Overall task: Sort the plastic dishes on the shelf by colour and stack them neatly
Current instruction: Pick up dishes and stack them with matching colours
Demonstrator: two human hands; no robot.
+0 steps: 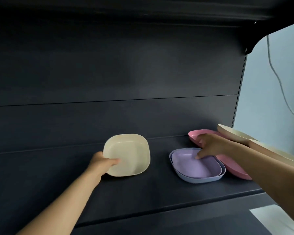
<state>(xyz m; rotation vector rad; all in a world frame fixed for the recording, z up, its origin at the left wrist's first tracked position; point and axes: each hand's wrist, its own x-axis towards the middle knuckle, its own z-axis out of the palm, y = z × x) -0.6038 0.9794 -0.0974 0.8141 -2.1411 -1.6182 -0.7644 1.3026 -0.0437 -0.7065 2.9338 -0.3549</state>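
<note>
Both hands (pixel 101 161) on plastic dishes (pixel 126 155)

Both forearms are bare, with no sleeves, down to the left hand (pixel 100 161) and right hand (pixel 209 145).

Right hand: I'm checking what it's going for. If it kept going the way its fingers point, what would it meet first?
The right hand points down-left; its fingertips seem already at the purple dish nested in the blue dish, though contact is unclear.
</note>
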